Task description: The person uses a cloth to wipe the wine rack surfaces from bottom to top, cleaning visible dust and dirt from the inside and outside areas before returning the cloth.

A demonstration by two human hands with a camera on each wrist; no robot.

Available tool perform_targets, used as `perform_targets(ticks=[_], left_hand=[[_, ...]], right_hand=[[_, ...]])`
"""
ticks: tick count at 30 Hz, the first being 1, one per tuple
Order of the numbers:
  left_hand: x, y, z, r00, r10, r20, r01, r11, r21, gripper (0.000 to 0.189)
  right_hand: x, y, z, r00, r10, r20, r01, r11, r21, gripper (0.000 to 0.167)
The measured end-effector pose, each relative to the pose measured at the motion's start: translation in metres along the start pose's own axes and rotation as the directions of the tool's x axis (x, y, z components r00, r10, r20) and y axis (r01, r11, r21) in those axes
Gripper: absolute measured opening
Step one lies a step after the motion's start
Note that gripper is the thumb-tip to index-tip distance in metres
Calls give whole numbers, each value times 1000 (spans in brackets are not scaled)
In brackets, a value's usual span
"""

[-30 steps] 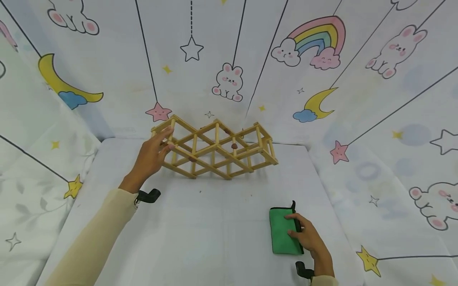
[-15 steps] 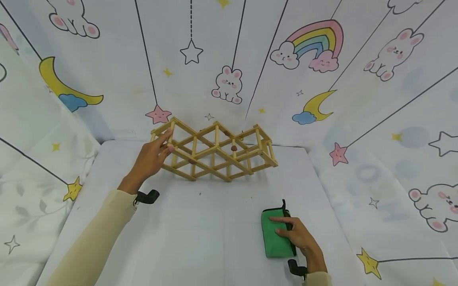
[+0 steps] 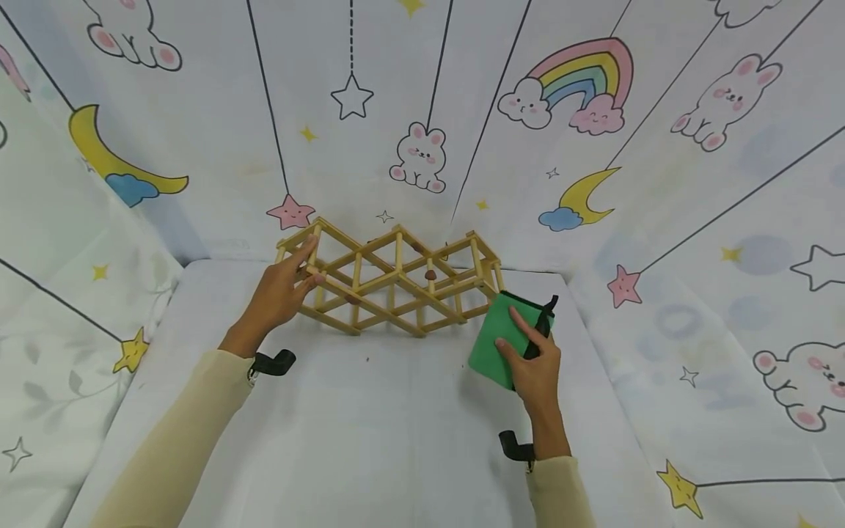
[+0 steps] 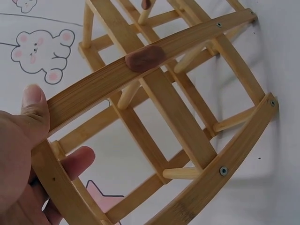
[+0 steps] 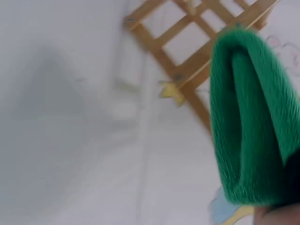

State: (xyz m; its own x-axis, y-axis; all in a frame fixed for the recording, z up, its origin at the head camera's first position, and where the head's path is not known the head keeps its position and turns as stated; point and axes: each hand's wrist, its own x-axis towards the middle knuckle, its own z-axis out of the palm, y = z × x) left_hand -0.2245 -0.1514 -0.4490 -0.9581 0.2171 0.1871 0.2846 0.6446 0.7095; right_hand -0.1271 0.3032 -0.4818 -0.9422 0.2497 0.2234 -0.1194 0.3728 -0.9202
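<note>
A wooden lattice rack of crossed slats and round dowels stands at the back of the white surface. My left hand grips its left end; in the left wrist view the thumb lies on one slat and a fingertip shows behind it. In my right hand is a folded green cloth with black edging and a small black loop. It is raised off the surface, near the rack's right end. The right wrist view shows the cloth's folded layers, while most of that hand is hidden.
White patterned sheets hang behind the rack and on both sides, printed with rabbits, stars, moons and a rainbow. The rack stands close to the back sheet. White table surface lies in front of it.
My right hand has slid the green cloth left, then lifted it forward to the rack's right end, tilting it. The left hand and the rack have stayed in place.
</note>
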Motion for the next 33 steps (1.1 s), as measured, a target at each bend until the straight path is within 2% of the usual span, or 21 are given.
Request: perform_targets(ticks=[2, 6, 9, 11, 15, 18, 20, 22, 23, 25, 27, 29, 31, 33], left_hand=[[0, 0, -1, 1000, -7, 1, 7, 1000, -1, 76], [0, 0, -4, 1000, -1, 5, 1, 1000, -7, 76], [0, 1, -5, 1000, 6, 7, -6, 1000, -3, 75], [0, 1, -5, 1000, 5, 8, -5, 1000, 1, 75], [0, 2, -6, 1000, -2, 12, 2, 1000, 8, 75], [0, 1, -7, 1000, -4, 12, 4, 1000, 4, 75], [0, 0, -6, 1000, -7, 10, 7, 1000, 1, 75], [0, 0, -5, 1000, -14, 12, 14, 1000, -3, 75], [0, 0, -5, 1000, -19, 13, 19, 1000, -2, 75], [0, -1, -4, 1000, -23, 13, 23, 1000, 1, 76], [0, -2, -4, 1000, -23, 8, 23, 1000, 1, 76], [1, -2, -4, 1000, -19, 1, 19, 1000, 2, 76], [1, -1, -4, 1000, -18, -1, 18, 1000, -2, 76], [2, 0, -4, 1000, -21, 10, 21, 1000, -8, 76]], right_hand=[[11, -12, 12, 992, -110, -57, 111, 994, 13, 59], [30, -26, 34, 955, -280, -101, 284, 958, 28, 55], [38, -27, 47, 923, -368, -110, 368, 930, -18, 50], [41, -22, 51, 907, -402, -127, 396, 915, -71, 49], [42, -2, 48, 905, -379, -193, 350, 922, -166, 50], [39, 14, 40, 929, -281, -242, 227, 947, -228, 52], [35, 20, 35, 934, -232, -273, 158, 951, -266, 52], [31, 18, 32, 935, -204, -291, 124, 955, -270, 53], [29, 15, 32, 932, -210, -296, 136, 958, -252, 52], [26, 6, 36, 918, -269, -291, 226, 959, -174, 52], [27, -6, 43, 903, -341, -263, 330, 940, -85, 51], [31, -15, 51, 889, -398, -227, 402, 915, -29, 49], [37, -18, 58, 883, -424, -200, 428, 903, -24, 48], [40, -15, 61, 892, -407, -198, 407, 913, -45, 48]])
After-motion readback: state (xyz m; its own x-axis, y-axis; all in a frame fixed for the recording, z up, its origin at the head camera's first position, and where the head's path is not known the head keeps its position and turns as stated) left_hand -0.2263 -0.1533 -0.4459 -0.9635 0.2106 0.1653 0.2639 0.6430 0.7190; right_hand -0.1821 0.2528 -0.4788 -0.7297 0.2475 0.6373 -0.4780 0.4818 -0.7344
